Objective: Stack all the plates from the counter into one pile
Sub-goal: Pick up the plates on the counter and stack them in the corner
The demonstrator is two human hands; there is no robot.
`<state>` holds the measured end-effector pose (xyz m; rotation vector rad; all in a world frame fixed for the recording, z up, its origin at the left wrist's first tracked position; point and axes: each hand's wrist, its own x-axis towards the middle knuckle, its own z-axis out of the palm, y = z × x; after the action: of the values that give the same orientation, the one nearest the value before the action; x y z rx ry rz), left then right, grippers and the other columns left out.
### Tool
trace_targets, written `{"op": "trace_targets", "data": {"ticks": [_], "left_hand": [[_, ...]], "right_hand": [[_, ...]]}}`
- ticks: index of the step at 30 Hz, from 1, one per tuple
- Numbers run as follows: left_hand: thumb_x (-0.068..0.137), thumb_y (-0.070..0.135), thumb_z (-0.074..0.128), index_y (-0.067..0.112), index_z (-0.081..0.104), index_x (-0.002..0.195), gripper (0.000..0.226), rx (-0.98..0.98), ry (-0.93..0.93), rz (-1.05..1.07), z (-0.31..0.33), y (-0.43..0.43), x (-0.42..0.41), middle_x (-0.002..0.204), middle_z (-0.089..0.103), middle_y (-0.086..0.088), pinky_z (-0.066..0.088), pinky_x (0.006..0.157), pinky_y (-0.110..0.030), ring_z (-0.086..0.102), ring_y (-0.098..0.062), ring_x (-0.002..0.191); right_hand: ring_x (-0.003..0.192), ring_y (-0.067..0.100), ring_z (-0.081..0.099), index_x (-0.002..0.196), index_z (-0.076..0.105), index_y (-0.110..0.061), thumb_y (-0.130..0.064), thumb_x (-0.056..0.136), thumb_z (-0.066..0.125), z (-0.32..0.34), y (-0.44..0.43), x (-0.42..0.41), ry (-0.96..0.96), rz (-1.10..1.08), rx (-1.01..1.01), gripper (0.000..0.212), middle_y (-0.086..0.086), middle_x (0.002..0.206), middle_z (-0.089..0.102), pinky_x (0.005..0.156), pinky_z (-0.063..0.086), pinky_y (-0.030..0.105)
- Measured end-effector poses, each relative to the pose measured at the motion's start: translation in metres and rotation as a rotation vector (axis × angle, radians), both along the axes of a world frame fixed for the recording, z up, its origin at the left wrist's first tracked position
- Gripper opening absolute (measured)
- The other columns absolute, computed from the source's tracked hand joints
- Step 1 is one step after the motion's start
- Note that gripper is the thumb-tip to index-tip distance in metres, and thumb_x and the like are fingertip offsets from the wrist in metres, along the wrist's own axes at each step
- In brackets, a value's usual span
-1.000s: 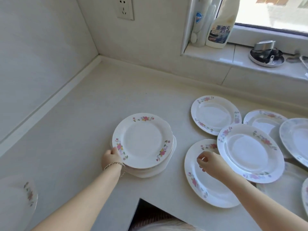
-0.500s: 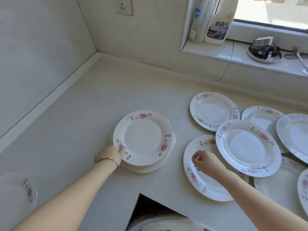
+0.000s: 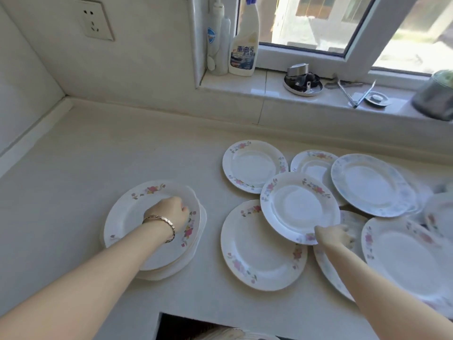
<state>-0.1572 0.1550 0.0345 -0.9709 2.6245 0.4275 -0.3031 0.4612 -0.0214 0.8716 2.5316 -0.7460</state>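
pile: stack of floral-rim plates (image 3: pixel 132 209) on the left of the counter (image 3: pixel 73 173), edges not lined up
left hand (image 3: pixel 170 213): over the pile's top plate, fingers curled down toward its right rim; can't tell if they pinch it
bracelet (image 3: pixel 161 220): gold chain, left wrist
right hand (image 3: pixel 334 235): grips the near rim of the middle plate (image 3: pixel 297 207)
middle plate: pink/blue flowers, lies over its neighbours, slightly tilted
hands: well apart, one at the pile, one in the loose group
loose plates: all right of the pile, overlapping; near plate (image 3: pixel 259 249) partly under the middle plate, back plate (image 3: pixel 253 165) behind it, blue-rim plate (image 3: pixel 372 184) to the right over a small floral plate (image 3: pixel 311 163), big right plate (image 3: pixel 407 256) at the frame edge
spray bottle (image 3: pixel 244 52): white, on the windowsill (image 3: pixel 245 85), label reads "重油污", smaller print unreadable
white bottle (image 3: pixel 217 38): just left of it, round blue logo, text too small
metal dish (image 3: pixel 302 81): on the sill, dark bits inside
tongs (image 3: pixel 353 93): on the sill, right of the dish
wall socket (image 3: pixel 96 20): top left
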Motion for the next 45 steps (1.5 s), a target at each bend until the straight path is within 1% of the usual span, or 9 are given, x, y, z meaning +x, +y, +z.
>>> {"op": "trace_targets", "data": {"ticks": [3,7,12,14,22,31,34,41,45], "left_hand": [[0.095,0.023,0.035,0.006,0.060,0.096,0.030,0.013,-0.019,-0.029,-0.002,0.008,-0.001,0.090,0.064,-0.013,0.041,0.065,-0.028,0.053,-0.028,0.076],[0.092,0.021,0.038,0.016,0.039,0.059,0.033,0.038,-0.024,0.016,-0.013,-0.002,0.013,0.059,0.039,-0.001,0.028,0.054,-0.023,0.043,-0.023,0.067],[0.091,0.019,0.043,0.016,0.034,0.055,0.037,0.116,0.023,0.175,-0.026,-0.028,0.042,0.059,0.047,-0.006,0.030,0.053,-0.024,0.046,-0.024,0.061],[0.090,0.020,0.045,0.016,0.038,0.059,0.032,0.135,0.062,0.258,-0.030,-0.036,0.052,0.068,0.058,-0.010,0.037,0.060,-0.026,0.054,-0.027,0.066],[0.087,0.023,0.049,0.017,0.048,0.070,0.018,0.164,0.150,0.500,-0.036,-0.063,0.104,0.077,0.068,-0.010,0.047,0.068,-0.032,0.066,-0.031,0.078],[0.085,0.019,0.049,0.016,0.049,0.067,0.018,0.195,0.195,0.771,-0.033,-0.079,0.173,0.071,0.067,-0.012,0.051,0.077,-0.035,0.069,-0.033,0.078],[0.085,0.016,0.048,0.016,0.049,0.066,0.019,0.229,0.233,0.827,-0.033,-0.078,0.187,0.060,0.064,-0.008,0.056,0.080,-0.037,0.069,-0.032,0.071],[0.087,0.014,0.046,0.016,0.047,0.068,0.019,0.259,0.240,0.873,-0.035,-0.077,0.199,0.061,0.062,-0.006,0.053,0.078,-0.033,0.063,-0.024,0.054],[0.087,0.014,0.046,0.018,0.047,0.069,0.019,0.267,0.232,0.876,-0.036,-0.080,0.197,0.060,0.062,-0.004,0.054,0.079,-0.034,0.065,-0.024,0.057]], "right_hand": [[0.113,0.042,0.050,0.132,0.028,0.009,-0.014,0.087,0.056,-0.015,0.005,-0.007,0.008,-0.109,-0.164,0.058,0.023,0.122,0.045,0.082,0.043,0.041],[0.087,0.030,0.057,0.116,0.056,0.011,-0.015,0.080,0.066,-0.030,0.015,-0.011,0.001,-0.265,-0.375,0.045,0.015,0.096,0.058,0.074,0.045,0.035],[0.077,0.028,0.063,0.123,0.056,0.004,-0.003,0.084,0.066,-0.019,0.021,-0.007,0.120,-0.442,-0.697,0.041,0.016,0.106,0.062,0.056,0.058,0.024],[0.066,0.019,0.059,0.127,0.054,0.001,0.002,0.085,0.063,-0.006,0.019,-0.002,0.160,-0.437,-0.823,0.043,0.014,0.100,0.062,0.040,0.052,0.020],[0.048,0.011,0.069,0.092,0.059,-0.004,0.004,0.086,0.056,0.046,-0.045,0.026,0.013,-0.085,-1.119,0.011,0.001,0.054,0.071,0.048,0.057,0.019],[0.057,0.019,0.066,0.084,0.063,-0.011,0.005,0.082,0.059,0.049,-0.165,0.081,-0.129,0.327,-1.017,0.017,0.010,0.076,0.066,0.046,0.055,0.020],[0.040,0.009,0.063,0.078,0.060,-0.011,0.006,0.084,0.057,0.035,-0.185,0.098,-0.167,0.315,-0.985,0.018,0.009,0.070,0.062,0.039,0.050,0.016],[0.061,0.017,0.063,0.103,0.055,-0.007,0.001,0.085,0.060,0.016,-0.198,0.118,-0.256,0.240,-0.993,0.020,0.010,0.077,0.063,0.041,0.053,0.016],[0.059,0.020,0.063,0.106,0.049,-0.001,-0.007,0.088,0.056,0.013,-0.201,0.117,-0.144,0.538,-0.725,0.019,0.019,0.087,0.065,0.046,0.056,0.021]]}}
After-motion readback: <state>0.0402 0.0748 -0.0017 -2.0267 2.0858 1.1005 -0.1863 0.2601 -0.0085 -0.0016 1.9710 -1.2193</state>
